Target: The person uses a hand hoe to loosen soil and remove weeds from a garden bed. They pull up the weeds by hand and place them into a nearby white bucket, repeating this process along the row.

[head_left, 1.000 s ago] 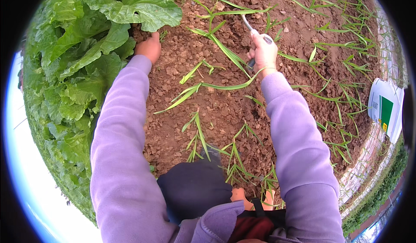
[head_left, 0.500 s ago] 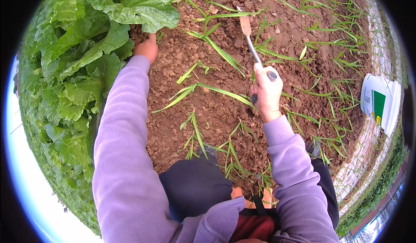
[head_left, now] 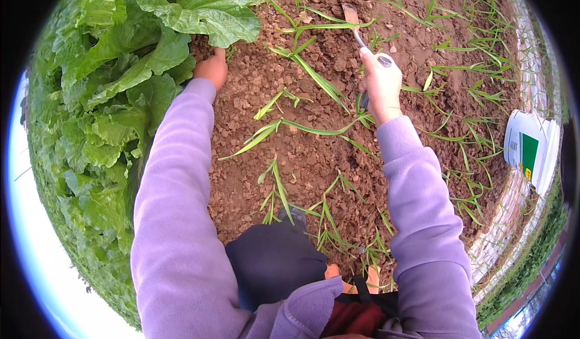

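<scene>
My right hand (head_left: 382, 84) is wrapped round the handle of a small hand trowel with a bent metal neck. Its narrow, soil-smeared blade (head_left: 350, 14) points away from me, at a long green leaf blade lying across it. At the left, my left hand (head_left: 211, 69) reaches down to the soil beside a big leafy green plant (head_left: 208, 9). Its fingertips are hidden by the leaf edge and the ground, so I cannot tell whether they hold anything. Between my hands, slender strap-leaved seedlings (head_left: 314, 76) grow from loose brown soil (head_left: 241, 112).
Dense leafy greens (head_left: 90, 145) fill the left side. More thin-leaved seedlings (head_left: 483, 94) stand in the soil at right. A white bucket with a green label (head_left: 513, 142) lies tilted by the pale bed border (head_left: 492, 242). My dark-clothed knee (head_left: 275, 257) is close below.
My right hand with the trowel has moved up and slightly right, and the blade has shifted right along the soil. My left hand stays by the leafy plant.
</scene>
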Demonstrator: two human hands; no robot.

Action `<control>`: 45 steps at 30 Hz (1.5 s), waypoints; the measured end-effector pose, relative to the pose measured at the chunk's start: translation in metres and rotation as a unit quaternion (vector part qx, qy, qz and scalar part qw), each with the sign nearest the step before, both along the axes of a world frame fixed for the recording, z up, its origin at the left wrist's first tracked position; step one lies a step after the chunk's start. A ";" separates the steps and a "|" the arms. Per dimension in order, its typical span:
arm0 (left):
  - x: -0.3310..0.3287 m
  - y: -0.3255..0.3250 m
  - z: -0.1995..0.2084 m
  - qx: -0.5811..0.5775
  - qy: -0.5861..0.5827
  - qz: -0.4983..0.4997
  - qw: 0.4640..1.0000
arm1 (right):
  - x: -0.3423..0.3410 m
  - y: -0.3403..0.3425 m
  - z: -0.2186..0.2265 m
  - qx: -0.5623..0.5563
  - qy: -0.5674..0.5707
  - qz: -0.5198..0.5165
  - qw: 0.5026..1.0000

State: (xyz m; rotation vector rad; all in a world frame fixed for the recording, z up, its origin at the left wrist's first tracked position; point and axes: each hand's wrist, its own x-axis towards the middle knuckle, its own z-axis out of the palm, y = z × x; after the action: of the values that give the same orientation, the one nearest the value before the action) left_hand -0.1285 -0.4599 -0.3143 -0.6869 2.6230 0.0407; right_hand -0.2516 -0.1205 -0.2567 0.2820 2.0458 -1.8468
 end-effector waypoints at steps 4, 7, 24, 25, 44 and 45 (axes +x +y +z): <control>0.000 -0.002 -0.001 0.003 -0.007 -0.003 1.000 | 0.073 0.043 0.023 -0.122 -0.062 0.014 0.990; 0.000 -0.003 -0.003 -0.010 -0.012 -0.009 1.000 | 0.090 0.044 0.027 -0.196 -0.118 0.050 0.972; 0.002 -0.012 -0.014 -0.006 0.002 -0.023 1.000 | 0.054 -0.079 -0.003 -0.125 -0.106 0.114 0.980; 0.003 -0.012 -0.015 -0.011 0.017 -0.021 1.000 | 0.054 -0.083 -0.002 -0.080 -0.065 0.128 0.986; -0.001 -0.003 -0.007 -0.008 0.016 0.002 1.000 | 0.148 0.133 0.061 0.067 -0.063 0.170 0.981; -0.001 -0.004 -0.006 -0.004 0.014 0.000 1.000 | 0.149 0.135 0.061 0.107 -0.051 0.194 0.974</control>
State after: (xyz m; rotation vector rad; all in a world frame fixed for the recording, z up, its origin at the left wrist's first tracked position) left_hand -0.1293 -0.4637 -0.3203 -0.6936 2.6522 0.0408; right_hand -0.1022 0.0148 -0.1956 0.0247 2.0547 -1.3576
